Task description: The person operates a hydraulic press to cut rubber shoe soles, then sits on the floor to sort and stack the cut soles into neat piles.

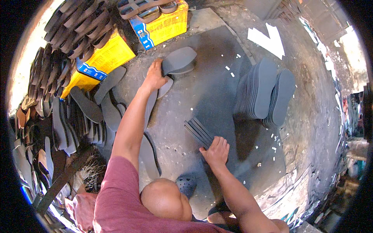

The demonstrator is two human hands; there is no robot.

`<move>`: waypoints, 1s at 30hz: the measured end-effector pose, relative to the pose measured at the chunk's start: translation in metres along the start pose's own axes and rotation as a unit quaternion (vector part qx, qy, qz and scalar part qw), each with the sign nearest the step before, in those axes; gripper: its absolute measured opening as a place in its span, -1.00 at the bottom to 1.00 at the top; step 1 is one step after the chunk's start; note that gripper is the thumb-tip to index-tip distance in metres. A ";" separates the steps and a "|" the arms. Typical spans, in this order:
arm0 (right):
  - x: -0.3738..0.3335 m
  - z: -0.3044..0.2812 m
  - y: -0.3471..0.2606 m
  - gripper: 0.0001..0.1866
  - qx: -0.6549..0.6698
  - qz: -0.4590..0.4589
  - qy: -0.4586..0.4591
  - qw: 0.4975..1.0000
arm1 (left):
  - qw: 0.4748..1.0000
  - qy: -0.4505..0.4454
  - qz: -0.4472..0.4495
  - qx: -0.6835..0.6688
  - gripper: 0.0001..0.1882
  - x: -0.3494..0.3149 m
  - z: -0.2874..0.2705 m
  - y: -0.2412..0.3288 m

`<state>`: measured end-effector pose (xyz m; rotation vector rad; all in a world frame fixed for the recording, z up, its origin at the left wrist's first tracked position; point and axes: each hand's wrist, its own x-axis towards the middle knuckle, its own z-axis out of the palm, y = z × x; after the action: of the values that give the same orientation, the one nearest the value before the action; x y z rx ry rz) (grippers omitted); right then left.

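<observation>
My left hand (156,77) reaches far forward, its fingers closed round the near left end of a small stack of grey shoe soles (179,59). Under and beside that wrist lie more loose grey soles (165,88). Closer to me, my right hand (218,150) grips several thin dark grey soles (199,131), seen edge-on and fanned slightly apart at their far ends. How far they reach inside the palm is hidden. Two tall stacks of grey soles (256,87) (280,99) lean side by side to the right, apart from both hands.
Yellow and blue boxes (112,54) (165,27) stand at the far left, with brown-black cut soles (77,23) piled on top. Many soles (110,112) crowd the left floor. White paper (268,39) and small white scraps lie right. My knee (165,198) and a dark clog (186,184) are near.
</observation>
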<state>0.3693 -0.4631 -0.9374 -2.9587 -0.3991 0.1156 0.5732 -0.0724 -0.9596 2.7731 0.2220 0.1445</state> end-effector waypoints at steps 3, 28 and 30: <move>0.005 0.002 -0.008 -0.20 0.000 -0.009 0.001 1.000 | 0.993 -0.082 -0.040 0.080 0.11 0.013 0.002 -0.004; 0.000 0.005 0.002 -0.17 -0.006 0.009 0.044 0.999 | 0.760 -0.008 -0.405 -0.508 -0.04 -0.251 -0.057 0.005; -0.004 0.006 0.003 -0.16 -0.010 0.013 0.034 0.999 | 0.833 0.081 -0.355 -0.417 -0.10 -0.257 -0.050 0.002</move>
<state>0.3654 -0.4667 -0.9432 -2.9794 -0.3549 0.0140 0.3144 -0.1014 -0.9310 1.6692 0.9542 0.2151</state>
